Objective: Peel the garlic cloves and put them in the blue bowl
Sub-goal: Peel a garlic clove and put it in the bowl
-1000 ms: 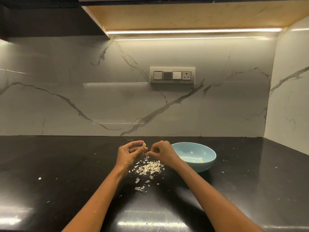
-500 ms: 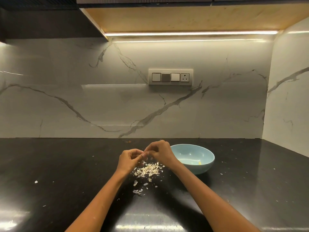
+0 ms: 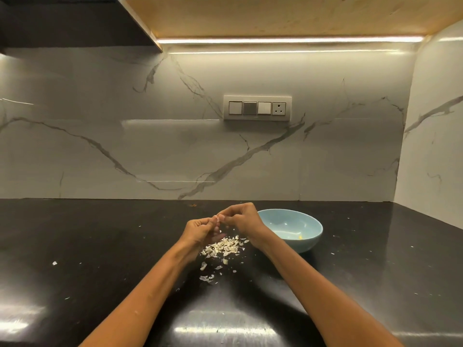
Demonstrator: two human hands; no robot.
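Head view. Left hand and right hand meet above the black counter, fingertips touching, fingers of both curled in as if pinching something small between them. The garlic clove itself is hidden by the fingers; cannot tell which hand holds it. Pile of peel scraps lies on the counter directly under the hands, loose flakes trailing toward 6 o'clock. Blue bowl sits at 3 o'clock of the hands, just beside the right wrist, a small yellowish bit inside. Switch plate on the marble wall at 12 o'clock.
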